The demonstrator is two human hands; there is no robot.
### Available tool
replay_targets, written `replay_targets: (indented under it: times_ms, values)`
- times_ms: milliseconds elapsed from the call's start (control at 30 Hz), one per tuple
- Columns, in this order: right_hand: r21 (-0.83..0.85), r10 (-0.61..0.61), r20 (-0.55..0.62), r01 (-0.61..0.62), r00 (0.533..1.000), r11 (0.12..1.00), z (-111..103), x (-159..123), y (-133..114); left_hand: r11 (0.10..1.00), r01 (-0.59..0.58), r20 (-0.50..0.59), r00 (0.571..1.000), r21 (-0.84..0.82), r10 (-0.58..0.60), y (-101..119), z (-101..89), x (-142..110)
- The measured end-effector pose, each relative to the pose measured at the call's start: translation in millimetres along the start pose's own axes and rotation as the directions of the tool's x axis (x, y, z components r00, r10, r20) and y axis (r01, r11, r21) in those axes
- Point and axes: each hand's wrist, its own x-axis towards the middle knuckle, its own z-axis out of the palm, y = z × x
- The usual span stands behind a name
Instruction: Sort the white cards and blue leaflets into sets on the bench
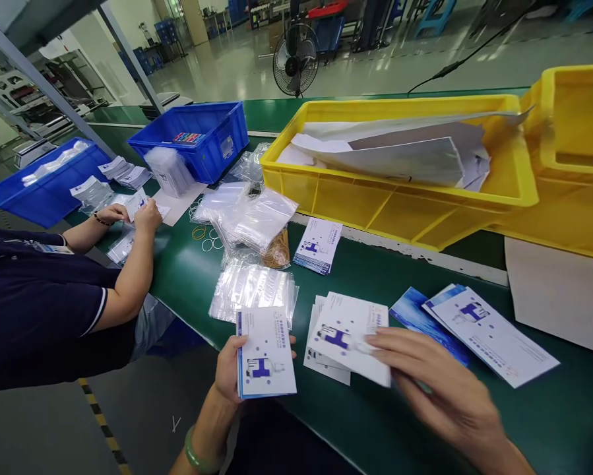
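My left hand [229, 369] is closed round a small stack of printed booklets [266, 353], white-fronted with a blue and white device, with blue edges showing beneath. My right hand [444, 389], slightly blurred, has its fingers over the right edge of another white booklet [348, 330] and its thumb low beside it. This booklet overlaps a few white leaflets [326, 371] on the green table. To the right lie white booklets [494, 333] fanned over a blue glossy one [427, 323]. Farther back rests a neat booklet stack [318, 244].
Clear plastic bags [254, 290] lie beyond my left hand, near rubber bands [277, 251]. A yellow crate [400, 204] with papers borders the table's back. Blue crates [227, 142] stand at the far left. A co-worker's hands [148, 214] hold a leaflet at left.
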Motion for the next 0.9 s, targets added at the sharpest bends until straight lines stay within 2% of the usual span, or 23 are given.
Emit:
replay_targets:
  times_ms: [67,100,167,200,267,333,433,500,600,667,733,767,800,900]
  values:
    - [-0.051,-0.011,0.173,0.020,0.985,0.998,4,-11,13,1.000,-0.011,0.012,1.000,-0.007,0.011,3,-2.5,-1]
    - [-0.047,0.032,0.205,-0.023,0.978,0.999,9,-16,16,1.000,0.007,0.010,1.000,0.001,-0.007,2,-4.3,-1]
    - [-0.009,0.220,0.184,-0.222,0.958,0.975,20,-23,15,0.997,0.065,-0.031,0.997,0.040,-0.064,-5,-8.0,1]
    - [0.027,0.344,0.155,-0.352,0.926,0.936,26,-24,11,0.993,0.095,-0.066,0.994,0.071,-0.091,-10,-9.1,2]
    - [0.134,0.557,0.141,-0.573,0.818,0.808,38,-20,-1,0.980,0.139,-0.127,0.984,0.139,-0.122,-23,-8.2,7]
    - [0.262,0.655,0.222,-0.691,0.723,0.674,46,-12,-14,0.967,0.162,-0.142,0.981,0.198,-0.135,-34,-2.8,11]
    - [0.401,0.677,0.361,-0.762,0.641,0.508,44,0,-25,0.958,0.169,-0.099,0.984,0.231,-0.150,-40,8.0,14]
    - [0.444,0.725,0.352,-0.787,0.592,0.428,38,4,-23,0.970,0.159,-0.066,0.987,0.186,-0.149,-34,12.0,13]
    - [0.478,0.786,0.306,-0.801,0.537,0.361,30,6,-4,0.990,0.129,0.005,0.992,0.048,-0.130,-18,10.4,9]
    - [0.407,0.826,0.202,-0.812,0.526,0.418,32,5,11,0.998,0.063,0.025,0.998,0.004,-0.063,-8,6.5,5]
    - [0.218,0.835,0.028,-0.819,0.549,0.531,38,2,19,1.000,0.009,-0.003,1.000,0.014,-0.009,-2,2.9,3]
    - [0.128,0.822,-0.023,-0.814,0.569,0.566,42,1,19,1.000,0.009,-0.033,0.999,0.028,-0.008,-1,1.6,2]
    - [0.073,0.809,-0.012,-0.807,0.588,0.587,47,-1,16,0.998,0.027,-0.073,0.997,0.048,-0.023,-2,0.7,2]
    - [0.131,0.744,0.240,-0.781,0.623,0.611,60,-3,-2,0.985,0.088,-0.228,0.972,0.146,-0.053,-15,1.4,4]
